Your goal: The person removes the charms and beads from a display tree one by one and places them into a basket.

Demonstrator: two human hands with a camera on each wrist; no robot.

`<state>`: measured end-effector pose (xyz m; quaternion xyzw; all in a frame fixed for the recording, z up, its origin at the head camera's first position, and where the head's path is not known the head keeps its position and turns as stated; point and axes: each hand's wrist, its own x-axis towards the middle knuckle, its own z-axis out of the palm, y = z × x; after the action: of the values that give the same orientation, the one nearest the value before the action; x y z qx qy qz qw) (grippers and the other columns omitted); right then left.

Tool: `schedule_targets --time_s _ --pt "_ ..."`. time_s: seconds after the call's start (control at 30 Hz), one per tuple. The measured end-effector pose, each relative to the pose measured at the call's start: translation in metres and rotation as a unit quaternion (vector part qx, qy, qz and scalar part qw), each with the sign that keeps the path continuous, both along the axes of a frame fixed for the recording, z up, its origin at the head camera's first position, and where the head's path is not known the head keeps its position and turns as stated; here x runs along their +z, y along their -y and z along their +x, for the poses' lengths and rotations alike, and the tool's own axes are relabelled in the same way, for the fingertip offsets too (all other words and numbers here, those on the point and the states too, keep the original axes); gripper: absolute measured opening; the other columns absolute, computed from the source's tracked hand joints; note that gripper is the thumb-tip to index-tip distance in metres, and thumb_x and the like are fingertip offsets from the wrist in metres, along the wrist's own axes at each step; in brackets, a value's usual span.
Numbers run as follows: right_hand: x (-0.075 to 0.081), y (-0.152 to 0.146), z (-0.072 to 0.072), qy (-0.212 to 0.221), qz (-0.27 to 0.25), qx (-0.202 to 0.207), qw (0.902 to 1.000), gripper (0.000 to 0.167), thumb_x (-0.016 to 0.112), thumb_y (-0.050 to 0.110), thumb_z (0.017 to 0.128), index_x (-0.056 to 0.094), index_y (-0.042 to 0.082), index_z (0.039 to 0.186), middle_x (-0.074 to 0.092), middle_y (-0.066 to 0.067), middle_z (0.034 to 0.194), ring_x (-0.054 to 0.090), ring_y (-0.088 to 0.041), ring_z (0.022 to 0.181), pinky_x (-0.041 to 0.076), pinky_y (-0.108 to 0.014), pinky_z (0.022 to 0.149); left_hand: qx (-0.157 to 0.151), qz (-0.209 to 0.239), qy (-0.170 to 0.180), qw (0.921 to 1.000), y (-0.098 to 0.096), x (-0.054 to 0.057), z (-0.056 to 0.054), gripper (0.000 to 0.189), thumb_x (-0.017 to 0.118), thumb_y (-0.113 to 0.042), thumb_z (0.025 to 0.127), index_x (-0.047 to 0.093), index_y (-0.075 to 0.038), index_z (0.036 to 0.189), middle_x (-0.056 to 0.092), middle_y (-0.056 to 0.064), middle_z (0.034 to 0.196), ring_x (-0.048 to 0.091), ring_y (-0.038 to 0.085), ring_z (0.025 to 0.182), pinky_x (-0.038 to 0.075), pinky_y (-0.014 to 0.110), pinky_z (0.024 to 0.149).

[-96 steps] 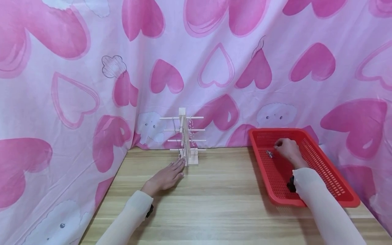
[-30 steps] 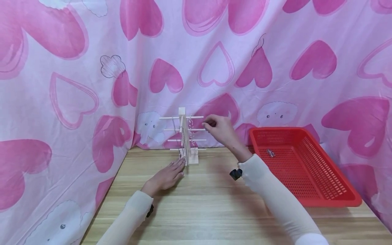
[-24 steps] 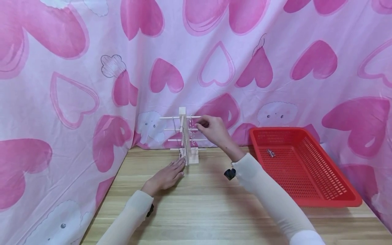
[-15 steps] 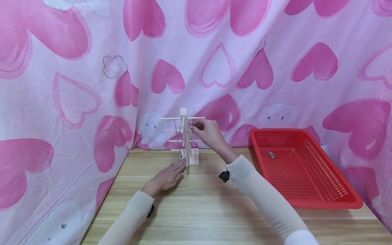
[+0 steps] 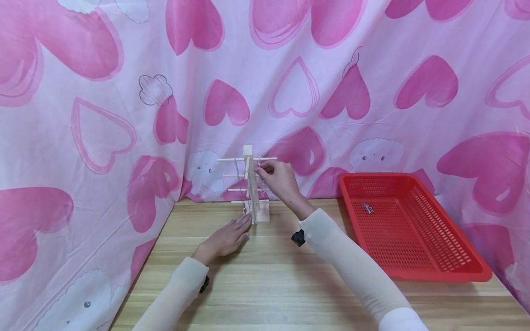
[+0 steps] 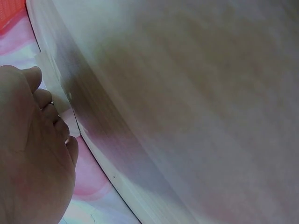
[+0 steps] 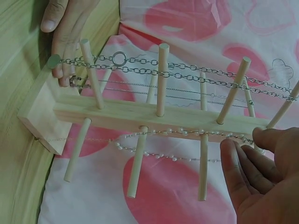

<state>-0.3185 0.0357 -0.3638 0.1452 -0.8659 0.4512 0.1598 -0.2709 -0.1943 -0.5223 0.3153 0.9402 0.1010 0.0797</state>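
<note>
Right hand (image 5: 282, 181), over the red basket (image 5: 430, 276) about three seconds earlier, now at the wooden stand (image 5: 248, 151), centre of the head view. Its grip is closed to a pinch, thumb and index finger on the beaded chain (image 7: 174, 159), lower right of the right-wrist view. Left hand (image 5: 223, 236), fingers extended, rests at the stand's base. A silver cluster (image 5: 367, 208) remains in the basket; work has apparently shifted to the stand.

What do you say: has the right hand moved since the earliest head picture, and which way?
Yes, left: in the head view, the right hand has gone from the red basket, itself practically unmoved, to the wooden stand.
</note>
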Motion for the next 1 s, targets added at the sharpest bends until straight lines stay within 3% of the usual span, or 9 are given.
schedule_targets --time_s 0.17,0.6,1.0 --pt "-0.001 -0.001 0.000 -0.012 -0.010 -0.002 0.9999 0.016 0.074 0.019 0.100 0.082 0.007 0.108 0.083 -0.007 0.097 0.078 -0.020 0.086 0.066 -0.035 0.078 0.001 0.008 -0.002 1.0000 0.000 -0.001 0.000 0.061 0.036 -0.031 0.116 0.026 -0.002 0.168 0.019 0.015 0.178 0.019 0.035 0.166 0.022 0.055 0.135" --pt "0.000 -0.006 0.000 -0.011 -0.032 0.004 0.9994 0.015 0.073 0.016 0.101 0.083 0.007 0.107 0.083 -0.008 0.093 0.079 -0.019 0.079 0.066 -0.033 0.073 0.002 -0.003 -0.001 1.0000 0.002 -0.005 -0.002 0.061 0.035 -0.034 0.117 0.023 -0.004 0.169 0.017 0.012 0.179 0.016 0.032 0.167 0.019 0.051 0.137" --pt "0.003 -0.018 -0.001 -0.027 -0.033 -0.002 0.9991 0.015 0.073 0.014 0.100 0.084 0.005 0.106 0.081 -0.009 0.087 0.076 -0.019 0.074 0.064 -0.032 0.070 0.003 -0.008 0.010 0.9999 -0.002 0.005 0.002 0.060 0.034 -0.031 0.117 0.023 -0.002 0.169 0.016 0.014 0.179 0.016 0.033 0.167 0.020 0.051 0.136"
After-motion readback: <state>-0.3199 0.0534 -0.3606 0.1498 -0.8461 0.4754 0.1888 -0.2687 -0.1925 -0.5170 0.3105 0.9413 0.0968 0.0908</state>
